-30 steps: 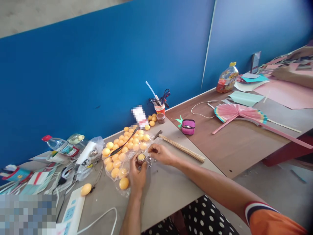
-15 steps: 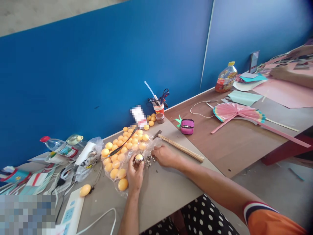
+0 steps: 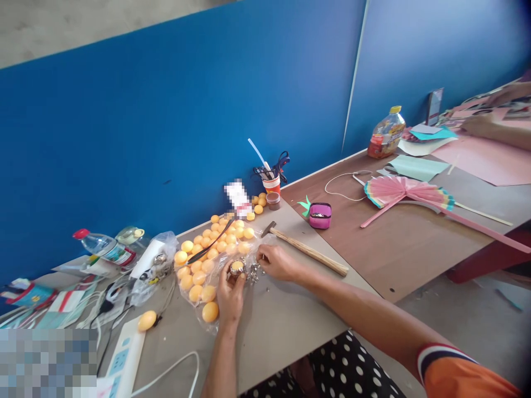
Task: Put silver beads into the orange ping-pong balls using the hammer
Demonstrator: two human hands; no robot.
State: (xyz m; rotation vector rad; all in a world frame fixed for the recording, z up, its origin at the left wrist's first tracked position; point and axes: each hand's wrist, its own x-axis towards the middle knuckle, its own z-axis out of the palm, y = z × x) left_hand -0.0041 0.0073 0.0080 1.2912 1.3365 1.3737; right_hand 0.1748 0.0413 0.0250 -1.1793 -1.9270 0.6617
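My left hand (image 3: 230,296) is closed around an orange table tennis ball (image 3: 237,267) with shiny silver pieces around its sides and a bare yellow top. Just right of it, my right hand (image 3: 277,262) is pinched at the edge of a small pile of silver metal bits (image 3: 254,272); whatever its fingertips hold is too small to make out. Many more orange balls (image 3: 209,294) lie in and around a clear plastic bag to the left and behind. A hammer with a wooden handle (image 3: 311,251) rests beyond my right hand.
A purple pouch (image 3: 320,215) and a pink paper fan (image 3: 404,190) lie to the right. At the back stand a paper cup of tools (image 3: 271,185) and a juice bottle (image 3: 386,135). A power strip (image 3: 124,354) lies at left. Another person's arm (image 3: 493,130) reaches in far right.
My right hand stays by the metal bits, its fingers drawn in slightly more. My left hand still holds the ball in about the same place. The view has shifted a little.
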